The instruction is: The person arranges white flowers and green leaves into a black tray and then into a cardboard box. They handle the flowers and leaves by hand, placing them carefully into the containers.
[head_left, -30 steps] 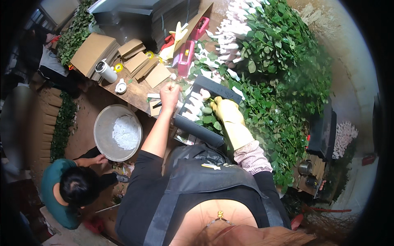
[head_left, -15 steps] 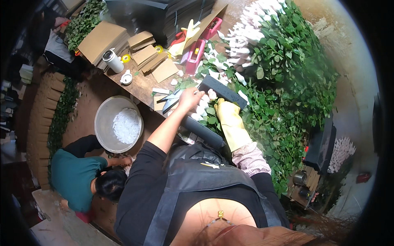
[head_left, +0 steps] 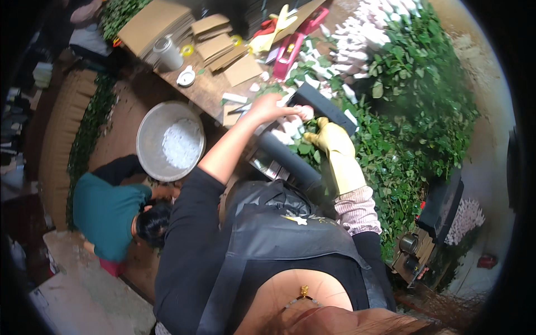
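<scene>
A pale pink rose point(head_left: 305, 112) stands between my two hands, over a rack with two long dark padded sides. My bare left hand point(head_left: 271, 108) is closed, its fingertips on the bloom. My right hand point(head_left: 329, 138), in a yellow rubber glove, curls round the leafy stem just below; the stem itself is mostly hidden. Beyond the hands lies the rack's far dark pad point(head_left: 326, 107), and nearer my apron is the near pad point(head_left: 290, 161). White-sleeved roses point(head_left: 286, 133) lie between the pads, with green leaves point(head_left: 306, 148) beside the glove.
Leafy stems with white-sleeved heads point(head_left: 363, 47) pile up at the right. On the table are cardboard sheets point(head_left: 243, 70), a white tumbler point(head_left: 168, 53), its lid point(head_left: 186, 77) and a pink tape dispenser point(head_left: 286, 58). A bucket point(head_left: 146, 146) and a crouching person point(head_left: 103, 209) are at left.
The view has shifted, so the table and bucket sit differently. My left hand's fingers have come onto the rose bloom; the gloved right hand stays beside it.
</scene>
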